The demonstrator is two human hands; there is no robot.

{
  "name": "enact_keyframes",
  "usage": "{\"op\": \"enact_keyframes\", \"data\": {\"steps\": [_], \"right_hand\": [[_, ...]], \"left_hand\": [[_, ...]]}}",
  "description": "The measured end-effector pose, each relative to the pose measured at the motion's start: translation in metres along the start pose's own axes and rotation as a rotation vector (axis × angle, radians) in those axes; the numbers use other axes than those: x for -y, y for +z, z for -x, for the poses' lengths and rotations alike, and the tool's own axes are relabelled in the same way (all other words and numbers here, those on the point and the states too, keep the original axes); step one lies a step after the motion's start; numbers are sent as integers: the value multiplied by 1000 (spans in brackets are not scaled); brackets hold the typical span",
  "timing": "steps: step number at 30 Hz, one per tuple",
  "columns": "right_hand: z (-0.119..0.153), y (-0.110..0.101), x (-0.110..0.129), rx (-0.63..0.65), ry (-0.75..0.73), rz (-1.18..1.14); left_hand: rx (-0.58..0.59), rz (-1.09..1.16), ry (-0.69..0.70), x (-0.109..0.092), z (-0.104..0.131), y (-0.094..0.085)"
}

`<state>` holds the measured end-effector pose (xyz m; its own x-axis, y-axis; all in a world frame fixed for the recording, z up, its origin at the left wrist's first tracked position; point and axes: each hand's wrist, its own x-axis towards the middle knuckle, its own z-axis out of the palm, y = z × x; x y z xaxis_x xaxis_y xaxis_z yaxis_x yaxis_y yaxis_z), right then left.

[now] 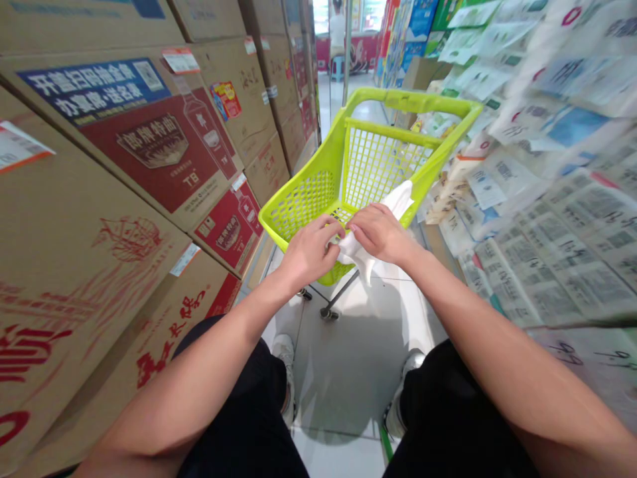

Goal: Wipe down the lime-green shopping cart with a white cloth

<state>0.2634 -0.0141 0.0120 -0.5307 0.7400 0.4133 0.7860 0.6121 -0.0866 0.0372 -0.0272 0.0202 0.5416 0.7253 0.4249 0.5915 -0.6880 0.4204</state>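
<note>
A lime-green shopping cart (323,156) stands before me, with its basket's near rim under my hands. My right hand (381,232) is closed over a white cloth (358,255), palm down, at the rim. One end of the cloth sticks out beyond the knuckles along the cart's right side, and another hangs below the rim. To its left, my left hand (314,247) has curled fingers, with thumb and fingertips at the cloth's left edge. The fingertips of both hands nearly meet. Part of the cloth is hidden under my right hand.
Stacked cardboard boxes (169,146) with price tags line the left side. Packs of tissue paper (542,232) are piled on the right. Pale floor tiles (343,372) run between them. A person (337,33) is far ahead, near a blue stool (338,68).
</note>
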Motion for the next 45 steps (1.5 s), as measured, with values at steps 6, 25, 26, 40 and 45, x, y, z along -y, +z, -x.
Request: {"op": "enact_keyframes", "data": {"steps": [6,25,26,40,45], "right_hand": [[-1,-1,-16,51,86,130],[7,25,30,-75,-207,79],[7,22,17,-92,-216,76],[10,36,37,-172,-245,70],[11,14,-55,-243,-6,136]], "left_hand": [[225,-172,-37,2,4,-20],[595,-313,43,24,5,-27],[607,-324,51,25,5,-28],[595,-439,48,19,10,-15],[595,-398,144,16,9,-14]]}}
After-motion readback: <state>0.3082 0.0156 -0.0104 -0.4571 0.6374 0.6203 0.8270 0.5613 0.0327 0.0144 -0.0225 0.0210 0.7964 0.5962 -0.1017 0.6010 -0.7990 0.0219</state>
